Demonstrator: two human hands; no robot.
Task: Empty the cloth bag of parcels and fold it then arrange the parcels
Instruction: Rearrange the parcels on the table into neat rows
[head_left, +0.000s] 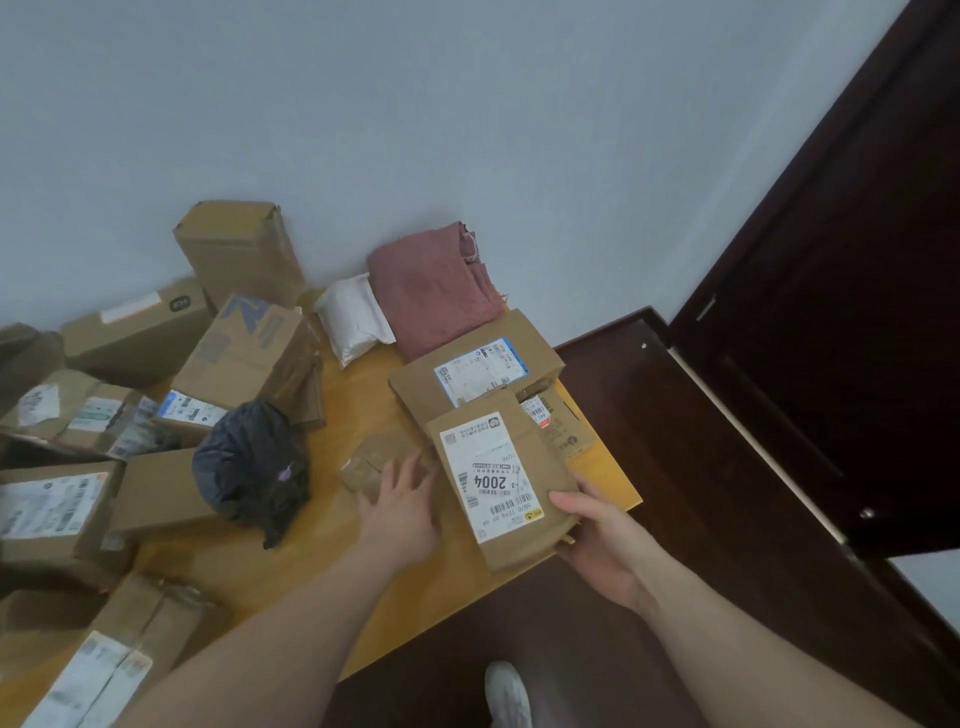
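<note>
Two stages of the job look finished: the cloth bag (434, 288), dusty pink, lies folded against the wall at the far edge of the table (363, 410), out of the way, and what remains is arranging the parcels. The right hand (597, 545) grips the near right corner of a flat brown parcel with a white label (501, 480), thumb on top and fingers underneath, holding it so its far end overlaps a larger flat parcel (475, 371); I judge a stack is being built near the table's right edge, flat ones together. A smaller box (558, 426) peeks out beside that pile.

The left hand (402, 501) reaches forward with fingers fairly straight and spread, resting on or just over a small taped brown packet (376, 462) just left of the held parcel, probably to take it next; whether it presses down I cannot tell.

Farther out, a white padded mailer (353, 317) sits beside the bag, a crumpled black plastic bag (252, 465) lies mid-table, and unsorted cardboard boxes (244, 348) crowd the left side. A dark door (831, 312) stands to the right, and a white shoe (506, 693) shows on the dark floor.
</note>
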